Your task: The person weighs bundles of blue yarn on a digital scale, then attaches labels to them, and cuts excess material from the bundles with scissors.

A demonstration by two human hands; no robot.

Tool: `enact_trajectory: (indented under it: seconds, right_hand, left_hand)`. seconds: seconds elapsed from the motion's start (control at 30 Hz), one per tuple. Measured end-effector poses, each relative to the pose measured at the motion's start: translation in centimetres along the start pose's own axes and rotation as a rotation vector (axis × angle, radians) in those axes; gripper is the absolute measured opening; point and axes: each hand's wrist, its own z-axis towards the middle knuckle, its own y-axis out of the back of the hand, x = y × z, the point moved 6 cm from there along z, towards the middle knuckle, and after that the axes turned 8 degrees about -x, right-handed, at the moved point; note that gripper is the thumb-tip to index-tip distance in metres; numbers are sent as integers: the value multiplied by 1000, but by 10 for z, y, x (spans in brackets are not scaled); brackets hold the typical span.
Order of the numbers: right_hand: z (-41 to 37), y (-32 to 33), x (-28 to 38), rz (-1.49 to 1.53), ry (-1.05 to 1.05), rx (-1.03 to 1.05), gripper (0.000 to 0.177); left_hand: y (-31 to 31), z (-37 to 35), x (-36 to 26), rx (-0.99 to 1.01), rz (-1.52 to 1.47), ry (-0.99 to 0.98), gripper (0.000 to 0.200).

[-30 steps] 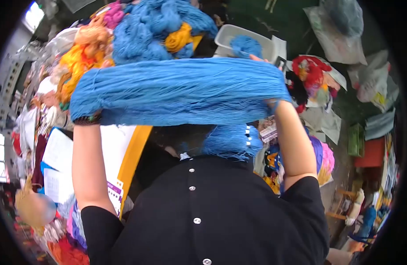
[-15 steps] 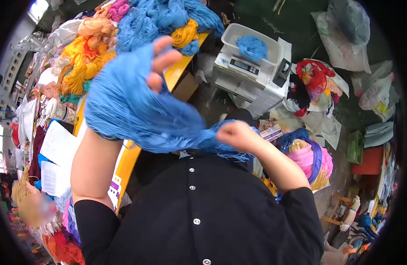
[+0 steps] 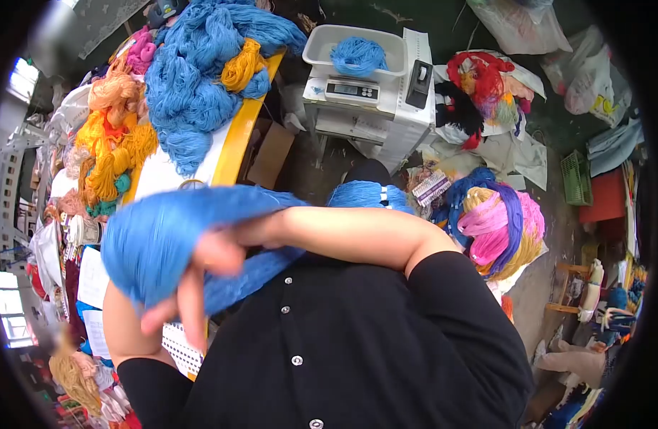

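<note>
A large blue yarn skein (image 3: 146, 243) is looped over my left forearm and hand. Below it, fingers of my left hand (image 3: 186, 304) show spread and blurred, with the skein lying across the hand. My right forearm reaches across my front, and my right hand (image 3: 254, 232) is against the skein's inner side, its fingers hidden or smeared. A second blue bundle with white ties (image 3: 368, 194) lies just beyond my right forearm.
A yellow-edged table (image 3: 237, 139) holds blue yarn (image 3: 193, 79) and an orange pile (image 3: 111, 154). Ahead stand a scale (image 3: 352, 91) and a white tray (image 3: 311, 53) with blue yarn. Pink and purple skeins (image 3: 497, 229) lie at right.
My right hand has moved left across my body to the skein. My left hand has come down, its fingers now pointing lower. The view has shifted, and the tied blue bundle shows more clearly.
</note>
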Motion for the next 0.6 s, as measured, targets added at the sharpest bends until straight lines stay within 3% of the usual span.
enact_trajectory:
  seconds: [0.03, 0.07, 0.1, 0.13, 0.2, 0.23, 0.3, 0.33, 0.37, 0.4, 0.43, 0.5, 0.53, 0.6]
  right_hand:
    - [-60, 13, 55, -215, -20, -231, 30]
    - [-5, 42, 40, -569, 720, -195, 35]
    - [10, 66, 38, -617, 609, -308, 35]
    - [10, 82, 57, -889, 385, -635, 35]
    - [-29, 87, 108, -874, 506, -811, 57]
    - [-38, 87, 125, -961, 596, -826, 67]
    - [-69, 58, 158, -999, 717, -861, 70]
    - [-81, 38, 171, -1083, 655, -824, 69]
    - [-84, 26, 169, -1195, 831, -781, 68]
    - [-83, 14, 164, -1294, 1009, -728, 66]
    - [-79, 2, 158, -1331, 1055, -666, 63]
    - [-70, -22, 145, -1542, 972, -688, 59]
    - [-64, -28, 136, -1557, 927, -666, 57]
    - [-43, -34, 131, -1626, 877, -637, 58]
  left_hand:
    - [0, -15, 16, -20, -148, 122, 47]
    - [-1, -30, 32, -38, -296, 238, 52]
    - [0, -41, 45, -54, -442, 349, 57]
    - [-2, -44, 54, -66, -589, 456, 63]
    - [21, -29, 69, -204, -676, 630, 72]
    - [57, -39, 79, -258, -444, 693, 67]
    - [123, -61, 93, -312, 350, 734, 57]
    - [135, -57, 88, -580, 440, 656, 50]
    - [122, -27, 64, -397, 1305, 160, 48]
    - [154, -28, 63, -590, 1262, 6, 45]
    - [155, -20, 52, -777, 1201, -142, 43]
    - [100, -10, 23, -705, 1007, -551, 44]
    - [120, -15, 27, -652, 541, -448, 50]
    - [92, -1, 34, -206, 145, -623, 55]
